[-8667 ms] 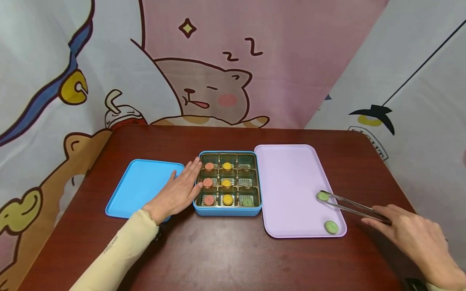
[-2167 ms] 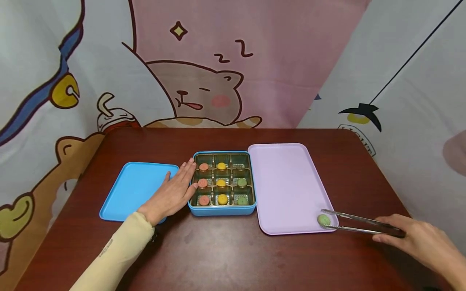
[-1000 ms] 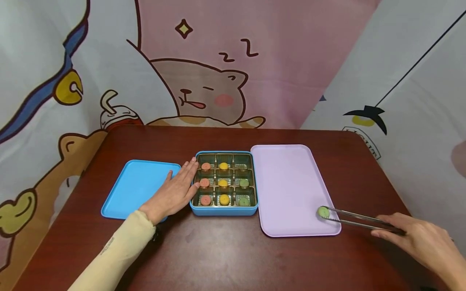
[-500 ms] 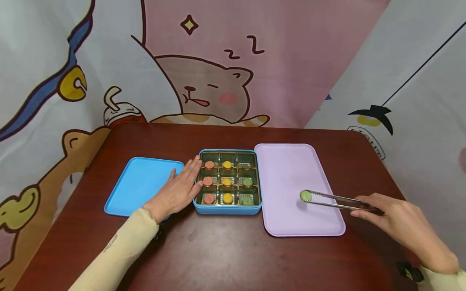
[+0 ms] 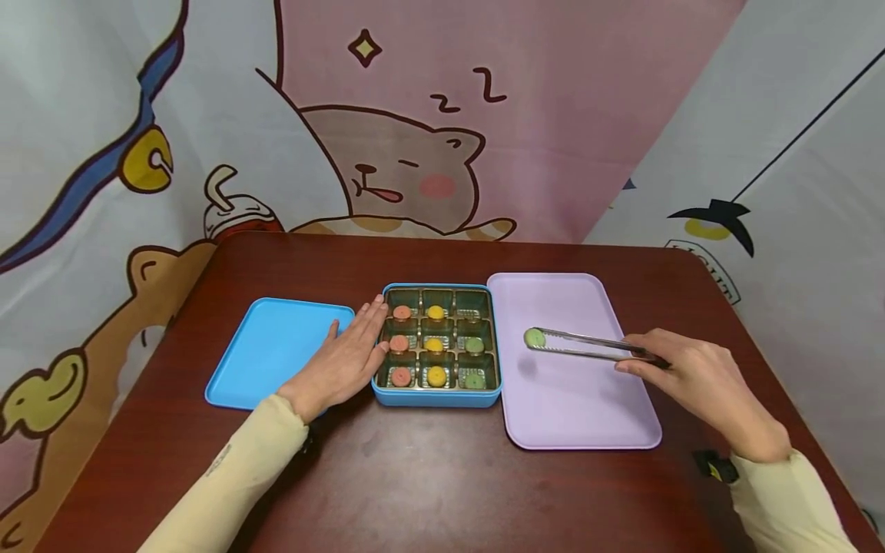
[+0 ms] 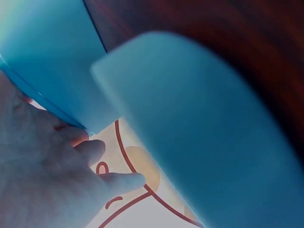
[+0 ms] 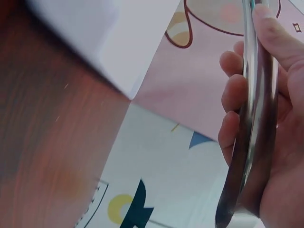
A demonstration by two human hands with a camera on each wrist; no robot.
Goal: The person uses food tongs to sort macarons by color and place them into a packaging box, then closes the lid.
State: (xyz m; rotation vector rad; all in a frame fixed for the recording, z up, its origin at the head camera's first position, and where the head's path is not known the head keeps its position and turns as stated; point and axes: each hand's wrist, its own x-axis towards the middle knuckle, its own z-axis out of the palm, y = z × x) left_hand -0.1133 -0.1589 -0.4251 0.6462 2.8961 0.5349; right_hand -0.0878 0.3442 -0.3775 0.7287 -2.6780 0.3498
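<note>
A blue box (image 5: 437, 399) stands mid-table with a gold insert divided into several compartments. Orange-pink round pieces (image 5: 401, 376) line its left column, yellow ones (image 5: 436, 376) the middle. Green pieces (image 5: 474, 381) sit in the near and middle right compartments; the far right one shows only its ribbed bottom. My left hand (image 5: 339, 365) rests with straight fingers against the box's left side. My right hand (image 5: 698, 380) grips metal tongs (image 5: 588, 346), whose tips pinch a round green piece (image 5: 535, 338) above the lilac tray (image 5: 581, 415). In the right wrist view, fingers curl round the tongs' handle (image 7: 254, 123).
A blue lid (image 5: 270, 353) lies left of the box, partly under my left forearm. The lilac tray stands directly against the box's right side. A cartoon-printed cloth (image 5: 553, 115) hangs behind the brown table (image 5: 429, 476).
One green piece went into the middle right compartment earlier. The tongs then pinched the last green piece on the tray, lifted it and moved left toward the box. My left hand stayed put.
</note>
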